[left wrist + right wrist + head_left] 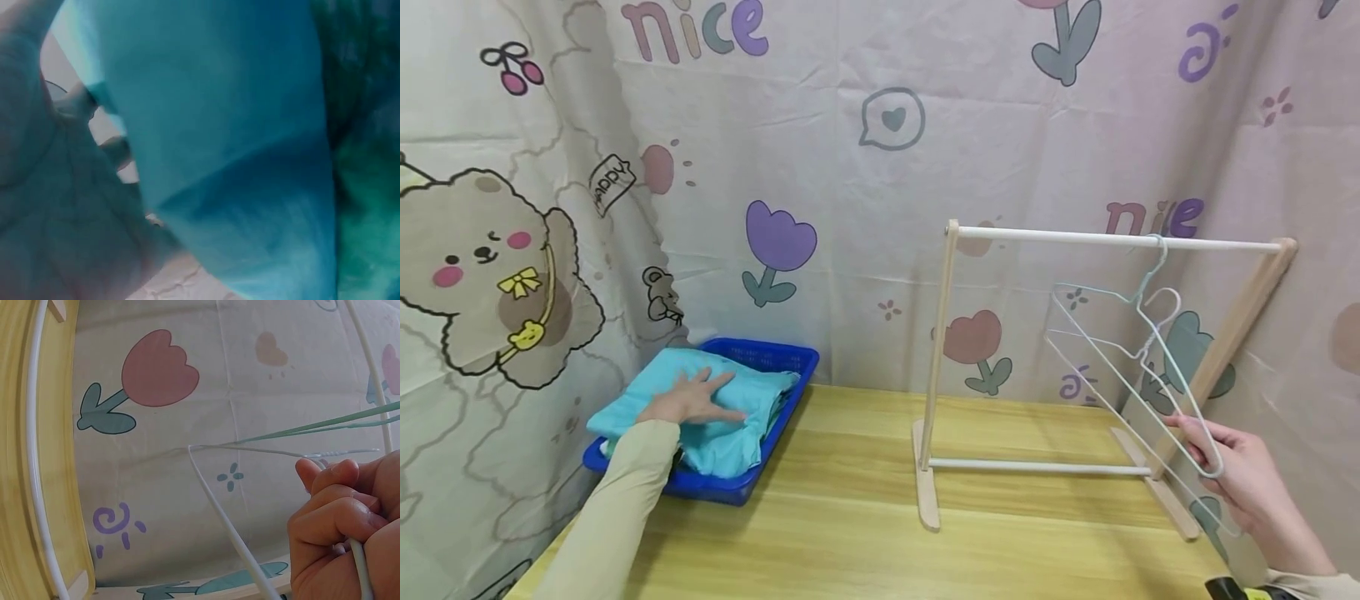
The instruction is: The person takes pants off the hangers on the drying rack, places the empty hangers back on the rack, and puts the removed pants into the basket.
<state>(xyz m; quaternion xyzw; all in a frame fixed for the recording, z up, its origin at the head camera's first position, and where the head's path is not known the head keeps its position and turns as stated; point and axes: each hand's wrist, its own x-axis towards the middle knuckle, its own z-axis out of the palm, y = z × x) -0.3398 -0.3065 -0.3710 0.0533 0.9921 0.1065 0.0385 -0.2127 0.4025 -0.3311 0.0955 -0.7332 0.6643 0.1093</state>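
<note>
My left hand (694,398) lies with fingers spread over folded turquoise cloth (655,377) in a blue plastic basket (811,363). In the left wrist view the palm is beside the cloth (219,112), with no fingers curled round it. At the right, my right hand (1243,475) grips a white wire hanger (1105,342) near one shoulder; its hook is below the rack's top rod. Curled fingers (325,531) show round the wire in the right wrist view. A pale green hanger (1183,379) hooks over the rod and overlaps the hand in the head view.
A wooden rack (940,350) with a white top rod (1045,237) and a lower bar (1037,467) stands on the wood-grain table (820,542). Patterned curtain (850,208) closes off the back and sides. A black and yellow object (1247,590) shows at the lower right edge.
</note>
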